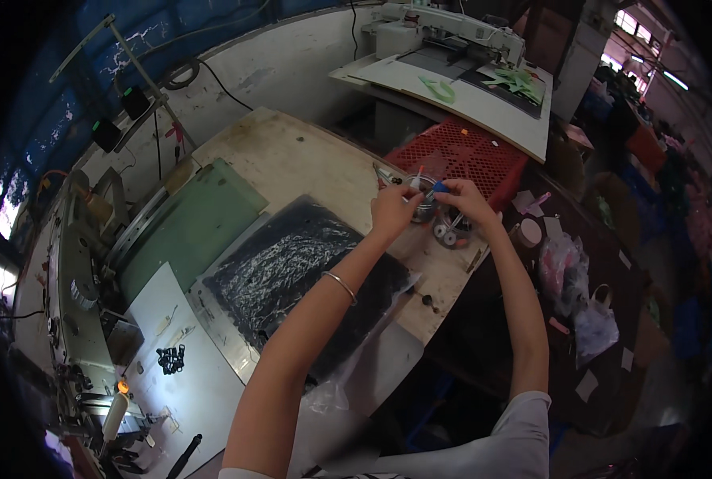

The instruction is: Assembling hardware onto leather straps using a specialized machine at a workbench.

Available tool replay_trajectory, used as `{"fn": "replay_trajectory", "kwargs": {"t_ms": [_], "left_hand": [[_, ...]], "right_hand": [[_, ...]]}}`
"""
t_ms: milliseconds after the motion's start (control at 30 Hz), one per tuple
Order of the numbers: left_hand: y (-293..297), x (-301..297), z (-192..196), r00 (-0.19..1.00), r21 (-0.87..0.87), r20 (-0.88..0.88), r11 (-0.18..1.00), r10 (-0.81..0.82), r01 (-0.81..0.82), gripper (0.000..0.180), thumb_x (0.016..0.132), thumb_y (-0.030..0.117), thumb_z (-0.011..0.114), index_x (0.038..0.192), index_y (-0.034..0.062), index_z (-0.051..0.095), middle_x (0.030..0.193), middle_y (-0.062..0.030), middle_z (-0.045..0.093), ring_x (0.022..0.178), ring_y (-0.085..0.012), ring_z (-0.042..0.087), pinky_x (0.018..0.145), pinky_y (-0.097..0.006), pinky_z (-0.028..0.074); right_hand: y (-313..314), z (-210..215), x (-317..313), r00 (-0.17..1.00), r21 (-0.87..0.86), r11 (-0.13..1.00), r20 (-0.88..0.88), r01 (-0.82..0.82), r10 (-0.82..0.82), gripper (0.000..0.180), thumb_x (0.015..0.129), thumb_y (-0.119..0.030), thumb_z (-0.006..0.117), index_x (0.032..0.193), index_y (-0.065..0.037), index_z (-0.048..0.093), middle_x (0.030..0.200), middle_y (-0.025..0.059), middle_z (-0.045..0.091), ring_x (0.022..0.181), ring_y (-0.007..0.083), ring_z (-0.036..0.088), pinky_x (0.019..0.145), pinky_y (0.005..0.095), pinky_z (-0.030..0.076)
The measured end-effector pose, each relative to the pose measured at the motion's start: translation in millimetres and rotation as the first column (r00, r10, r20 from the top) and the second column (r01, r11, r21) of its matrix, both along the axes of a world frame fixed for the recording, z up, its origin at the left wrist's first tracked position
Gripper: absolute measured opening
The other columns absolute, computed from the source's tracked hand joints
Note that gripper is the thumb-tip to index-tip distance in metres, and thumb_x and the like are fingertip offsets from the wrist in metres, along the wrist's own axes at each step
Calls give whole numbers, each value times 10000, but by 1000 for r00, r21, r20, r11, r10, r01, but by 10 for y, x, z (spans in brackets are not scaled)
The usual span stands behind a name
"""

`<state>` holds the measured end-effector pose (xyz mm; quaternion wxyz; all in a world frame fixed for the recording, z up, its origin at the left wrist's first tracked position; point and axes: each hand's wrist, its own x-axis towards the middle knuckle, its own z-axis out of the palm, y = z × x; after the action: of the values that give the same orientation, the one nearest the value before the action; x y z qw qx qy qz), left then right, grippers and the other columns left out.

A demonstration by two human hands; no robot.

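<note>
Both arms reach forward over the far right corner of the wooden table. My left hand [394, 211] has its fingers pinched together above a clear round container [424, 212] that holds several slender tools. Whatever those fingertips hold is too small to make out. Opposite it, my right hand [471, 203] is closed with its fingertips at a small blue piece [440, 188], over the same container. Just in front stands a second clear container [452, 236] with white and grey round pieces that look like bobbins. A bracelet circles my left forearm.
A black item in clear plastic [292, 259] lies across the table [292, 148]. Beyond the containers is a red crate [460, 156]. A sewing machine [76, 319] stands at left, another machine [460, 36] at the back. Plastic bags [595, 327] lie on a dark surface at right.
</note>
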<state>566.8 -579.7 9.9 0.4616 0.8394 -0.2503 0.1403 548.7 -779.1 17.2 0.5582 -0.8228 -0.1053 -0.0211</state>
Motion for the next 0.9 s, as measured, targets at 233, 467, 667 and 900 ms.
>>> {"fn": "replay_trajectory", "kwargs": {"t_ms": [233, 467, 667, 900], "left_hand": [[134, 144, -74, 903, -266, -418, 964, -98, -18, 186, 816, 153, 646, 900, -12, 665, 736, -46, 639, 657, -85, 564, 608, -226, 434], [234, 109, -36, 766, -469, -572, 883, -293, -12, 188, 829, 124, 639, 959, -11, 656, 812, -25, 647, 716, -62, 546, 665, -211, 427], [230, 127, 16, 777, -448, -568, 894, -271, -16, 182, 833, 125, 632, 958, -4, 661, 828, -26, 647, 733, -66, 550, 682, -210, 425], [496, -33, 325, 875, -508, -420, 861, -240, -7, 316, 834, 69, 557, 1147, 24, 556, 944, -52, 600, 849, -113, 542, 781, -258, 430]], "right_hand": [[67, 21, 18, 983, 332, 925, -46, 185, -180, 252, 810, -144, 652, 1011, 5, 620, 802, 7, 630, 672, 63, 539, 598, 226, 437], [126, -58, 43, 879, -306, 866, 399, 396, -261, 283, 787, -214, 661, 1003, -34, 630, 806, 53, 609, 754, 147, 533, 675, 288, 429], [440, 166, -93, 909, -221, 923, 349, 316, -227, 245, 780, -270, 641, 880, -46, 642, 755, 64, 569, 753, 198, 450, 685, 329, 381], [310, 163, 30, 826, -424, 723, 416, 546, -380, 137, 710, -165, 628, 710, -29, 612, 652, 97, 574, 769, 244, 476, 677, 351, 397]]}}
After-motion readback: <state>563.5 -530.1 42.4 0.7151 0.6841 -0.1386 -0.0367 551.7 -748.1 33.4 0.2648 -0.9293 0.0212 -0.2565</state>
